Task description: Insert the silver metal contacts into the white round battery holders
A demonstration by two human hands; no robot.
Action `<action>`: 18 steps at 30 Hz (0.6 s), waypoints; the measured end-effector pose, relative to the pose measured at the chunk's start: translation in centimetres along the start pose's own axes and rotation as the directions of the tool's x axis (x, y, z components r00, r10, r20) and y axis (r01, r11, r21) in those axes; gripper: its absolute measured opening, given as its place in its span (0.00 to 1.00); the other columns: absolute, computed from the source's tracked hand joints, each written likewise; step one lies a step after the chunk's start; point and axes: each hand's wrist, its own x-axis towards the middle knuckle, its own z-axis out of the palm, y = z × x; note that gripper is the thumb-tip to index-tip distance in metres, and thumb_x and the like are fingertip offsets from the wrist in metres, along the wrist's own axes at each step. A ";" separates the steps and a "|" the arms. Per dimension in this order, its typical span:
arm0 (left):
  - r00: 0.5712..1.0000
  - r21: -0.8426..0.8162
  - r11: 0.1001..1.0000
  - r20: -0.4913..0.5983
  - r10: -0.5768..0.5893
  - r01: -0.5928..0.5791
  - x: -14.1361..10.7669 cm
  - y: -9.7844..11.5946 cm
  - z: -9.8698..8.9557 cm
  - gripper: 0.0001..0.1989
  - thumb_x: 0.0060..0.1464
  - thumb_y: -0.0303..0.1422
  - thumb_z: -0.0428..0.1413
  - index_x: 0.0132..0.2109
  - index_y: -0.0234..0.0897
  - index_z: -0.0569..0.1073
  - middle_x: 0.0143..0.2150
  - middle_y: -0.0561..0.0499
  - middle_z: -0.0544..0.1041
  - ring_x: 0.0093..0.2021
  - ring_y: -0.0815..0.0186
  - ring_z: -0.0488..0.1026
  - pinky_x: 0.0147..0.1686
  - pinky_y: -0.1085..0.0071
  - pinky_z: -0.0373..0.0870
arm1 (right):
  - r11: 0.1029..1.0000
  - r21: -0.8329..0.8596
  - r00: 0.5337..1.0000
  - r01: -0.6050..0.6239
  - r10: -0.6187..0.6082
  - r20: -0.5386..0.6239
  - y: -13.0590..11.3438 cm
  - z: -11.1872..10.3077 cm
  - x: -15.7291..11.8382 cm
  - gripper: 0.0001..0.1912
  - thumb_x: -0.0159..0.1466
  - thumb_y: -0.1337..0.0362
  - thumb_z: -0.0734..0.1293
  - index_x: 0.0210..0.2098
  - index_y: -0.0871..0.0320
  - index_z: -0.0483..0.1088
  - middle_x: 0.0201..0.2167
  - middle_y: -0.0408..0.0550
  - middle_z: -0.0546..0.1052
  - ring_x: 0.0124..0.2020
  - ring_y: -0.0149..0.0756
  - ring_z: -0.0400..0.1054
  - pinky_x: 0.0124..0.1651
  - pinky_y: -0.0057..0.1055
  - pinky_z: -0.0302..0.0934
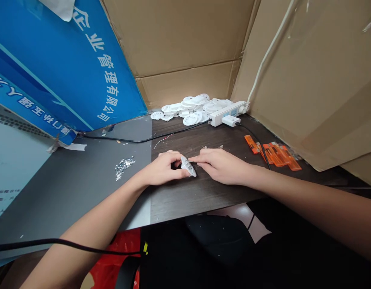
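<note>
Between near and far edges of table (pixel 176 202), left hand (pixel 165 167) pinches tilted white disc (pixel 189 167), fingertips partly hidden. Right hand (pixel 217 163), fingers nearly closed, reaches disc (cannot tell what they grip). Disc pile (pixel 193 108) at far edge overlaps, lower ones covered.

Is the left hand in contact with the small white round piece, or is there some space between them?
Touching. The head view shows the left hand holding the white round piece, thumb against its lower part and fingers at its upper edge.
</note>
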 end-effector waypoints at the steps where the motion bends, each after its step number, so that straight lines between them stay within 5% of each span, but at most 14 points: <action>1: 1.000 -0.007 1.000 0.005 0.005 -0.005 0.0 -0.1 0.0 0.19 0.55 0.48 0.59 0.35 0.33 0.72 0.35 0.50 0.71 0.41 0.65 0.64 0.44 0.68 0.59 | 1.000 0.004 1.000 -0.002 0.002 -0.005 0.0 0.1 0.0 0.24 0.73 0.69 0.57 0.64 0.48 0.73 0.42 0.50 0.74 0.44 0.38 0.69 0.48 0.34 0.59; 18: 0.998 0.036 0.999 0.058 0.022 -0.024 0.2 -0.3 -0.3 0.16 0.57 0.43 0.55 0.36 0.32 0.71 0.35 0.49 0.70 0.42 0.65 0.63 0.45 0.68 0.59 | 1.000 0.011 1.000 0.006 -0.005 -0.022 0.1 0.4 0.2 0.25 0.72 0.69 0.58 0.63 0.46 0.73 0.40 0.49 0.74 0.40 0.36 0.67 0.43 0.32 0.56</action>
